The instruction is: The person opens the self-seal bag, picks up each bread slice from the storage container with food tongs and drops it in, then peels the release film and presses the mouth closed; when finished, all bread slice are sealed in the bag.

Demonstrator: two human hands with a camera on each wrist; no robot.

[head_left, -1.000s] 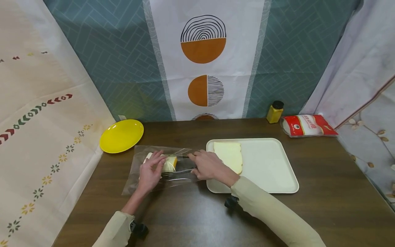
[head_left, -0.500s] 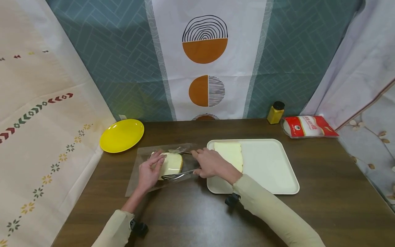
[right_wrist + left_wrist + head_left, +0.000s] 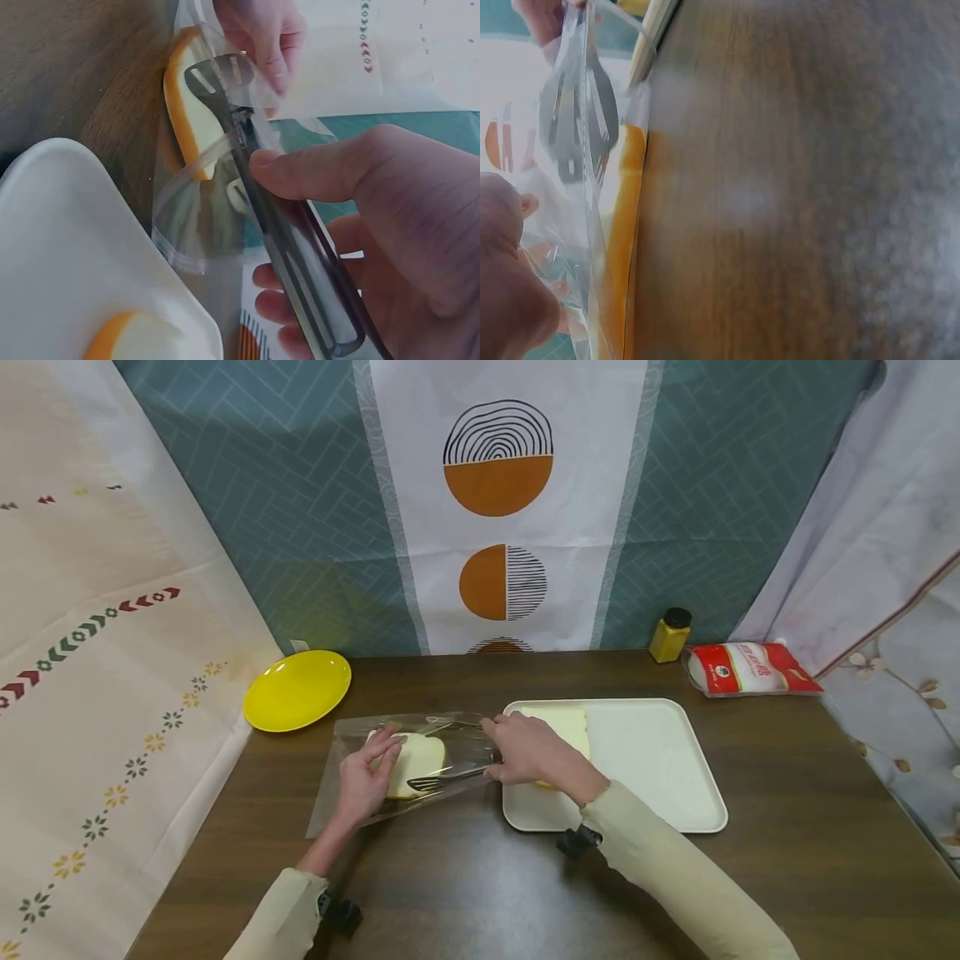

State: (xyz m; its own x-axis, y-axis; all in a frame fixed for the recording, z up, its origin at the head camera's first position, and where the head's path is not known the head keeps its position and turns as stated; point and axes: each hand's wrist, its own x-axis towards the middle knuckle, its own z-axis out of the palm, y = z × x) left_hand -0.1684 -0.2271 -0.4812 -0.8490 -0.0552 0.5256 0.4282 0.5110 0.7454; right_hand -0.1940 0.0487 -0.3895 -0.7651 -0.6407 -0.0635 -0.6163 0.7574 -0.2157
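In the head view my right hand (image 3: 538,750) grips the tongs (image 3: 292,247), whose slotted ends (image 3: 426,784) reach into a clear plastic bag (image 3: 324,806). A slice of bread (image 3: 422,760) with an orange-brown crust lies flat inside that bag on the table. The two tong ends stand apart at the slice's near and far edges. Fingers of my left hand (image 3: 363,783) pinch the bag's upper film above the left part of the bread. From the right wrist view, the thumb presses along the tongs' handle and the bag's mouth hangs around them.
Just right of the bag stands a cream tray (image 3: 645,768) with another bread slice (image 3: 561,723), partly hidden by my right hand. A yellow plate (image 3: 297,691) is at the back left. A yellow bottle (image 3: 670,636) and a red-and-white package (image 3: 752,667) stand at the back right.
The bread slice has gone from bunched between the tongs to flat in the bag. The tongs have spread, and my right hand has drawn back rightward. The left hand holds its place.
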